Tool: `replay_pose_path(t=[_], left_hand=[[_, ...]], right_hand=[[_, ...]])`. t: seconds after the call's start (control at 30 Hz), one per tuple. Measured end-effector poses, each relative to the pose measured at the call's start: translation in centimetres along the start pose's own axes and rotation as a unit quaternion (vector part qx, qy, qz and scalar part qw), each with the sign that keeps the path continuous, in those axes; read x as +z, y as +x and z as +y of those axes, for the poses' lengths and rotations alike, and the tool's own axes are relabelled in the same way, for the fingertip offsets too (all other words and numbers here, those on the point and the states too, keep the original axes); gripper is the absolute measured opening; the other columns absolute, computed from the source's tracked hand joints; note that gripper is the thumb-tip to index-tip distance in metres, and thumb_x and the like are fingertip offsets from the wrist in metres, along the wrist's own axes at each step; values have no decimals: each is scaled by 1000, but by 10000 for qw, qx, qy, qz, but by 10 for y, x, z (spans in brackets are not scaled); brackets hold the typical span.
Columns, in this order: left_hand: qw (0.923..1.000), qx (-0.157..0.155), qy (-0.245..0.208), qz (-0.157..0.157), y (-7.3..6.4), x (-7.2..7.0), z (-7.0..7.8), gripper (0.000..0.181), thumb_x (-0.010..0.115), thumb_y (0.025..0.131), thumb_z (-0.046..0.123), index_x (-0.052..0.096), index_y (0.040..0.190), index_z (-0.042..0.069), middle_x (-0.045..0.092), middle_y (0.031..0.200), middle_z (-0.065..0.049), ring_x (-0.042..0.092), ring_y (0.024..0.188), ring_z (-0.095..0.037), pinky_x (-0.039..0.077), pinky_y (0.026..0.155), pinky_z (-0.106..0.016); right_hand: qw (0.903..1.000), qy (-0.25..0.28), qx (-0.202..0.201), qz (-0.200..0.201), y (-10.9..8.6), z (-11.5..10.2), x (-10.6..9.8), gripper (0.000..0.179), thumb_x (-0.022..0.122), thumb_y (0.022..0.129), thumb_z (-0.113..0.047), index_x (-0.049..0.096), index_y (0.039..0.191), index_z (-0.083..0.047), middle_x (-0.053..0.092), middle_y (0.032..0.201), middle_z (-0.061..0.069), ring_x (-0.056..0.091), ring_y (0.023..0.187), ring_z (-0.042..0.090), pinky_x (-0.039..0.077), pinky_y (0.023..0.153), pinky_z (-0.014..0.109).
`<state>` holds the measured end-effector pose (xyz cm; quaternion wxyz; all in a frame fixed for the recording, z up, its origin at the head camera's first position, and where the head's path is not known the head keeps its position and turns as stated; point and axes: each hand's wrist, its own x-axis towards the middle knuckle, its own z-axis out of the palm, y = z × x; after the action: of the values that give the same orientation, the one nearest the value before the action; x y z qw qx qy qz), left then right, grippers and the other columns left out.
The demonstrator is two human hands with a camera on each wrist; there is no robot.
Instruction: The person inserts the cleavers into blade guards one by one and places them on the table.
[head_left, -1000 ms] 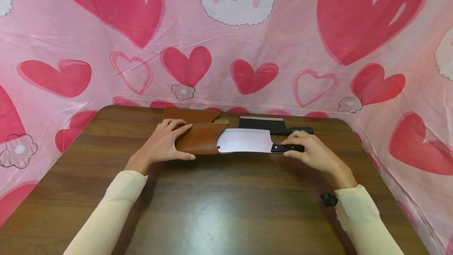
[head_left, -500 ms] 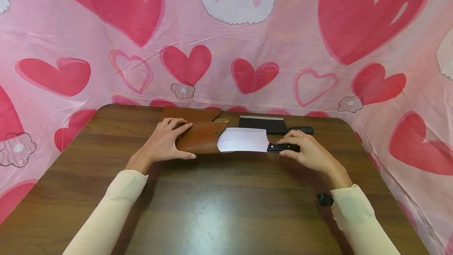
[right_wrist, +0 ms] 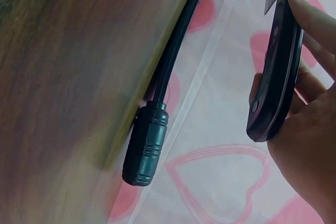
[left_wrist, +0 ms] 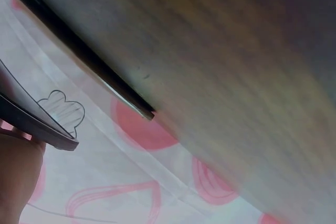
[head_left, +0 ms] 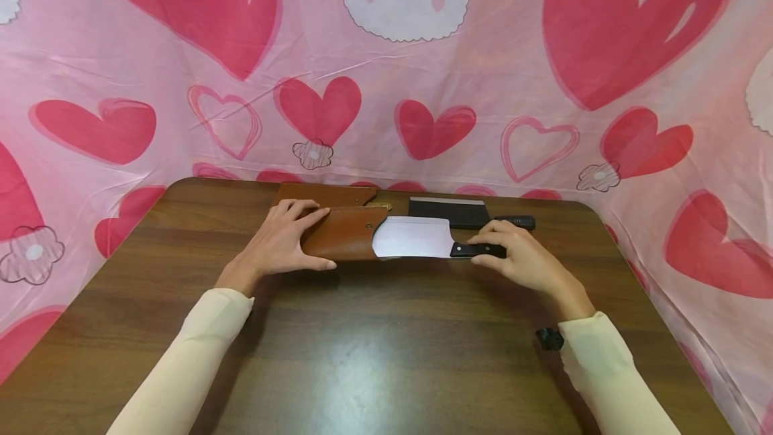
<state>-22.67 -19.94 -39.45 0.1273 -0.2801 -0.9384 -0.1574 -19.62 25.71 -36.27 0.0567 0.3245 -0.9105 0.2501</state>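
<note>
My left hand (head_left: pixel 274 240) grips the closed end of a brown leather sheath (head_left: pixel 344 237), thumb along its near edge and fingers over the far side. Part of a cleaver's wide bright blade (head_left: pixel 413 237) shows at the sheath's mouth; the rest is hidden inside. With fingers and thumb, my right hand (head_left: pixel 522 254) pinches the cleaver's black riveted handle (head_left: pixel 465 250). The right wrist view shows that handle (right_wrist: pixel 273 72) raised above the table. In the left wrist view the sheath (left_wrist: pixel 39 121) also hangs off the tabletop beside the fingers.
Behind, a second brown sheath (head_left: pixel 326 193) lies at the table's far edge. To its right rests a second cleaver with a dark blade (head_left: pixel 447 213) and a ribbed black handle (right_wrist: pixel 146 145). A pink heart-patterned cloth (head_left: pixel 374 126) hangs behind the wooden table (head_left: pixel 362 341).
My right hand has moved left, pushing the cleaver deeper into the sheath, so less blade shows. The left hand and the sheath stay nearly in place.
</note>
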Motion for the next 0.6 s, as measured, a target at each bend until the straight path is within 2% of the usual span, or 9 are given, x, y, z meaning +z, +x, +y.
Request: replay_pose_path(t=[0.6], left_hand=[[9999,26,39,126,3,1,2,105,77,64,77,59,145,13,51,137,-8,39,125,-33,31,103,-52]], right_hand=[[10000,31,30,-77,7,-6,4,27,81,88,-19,78,115,-16,64,104,-6,58,98,13,51,82,41]])
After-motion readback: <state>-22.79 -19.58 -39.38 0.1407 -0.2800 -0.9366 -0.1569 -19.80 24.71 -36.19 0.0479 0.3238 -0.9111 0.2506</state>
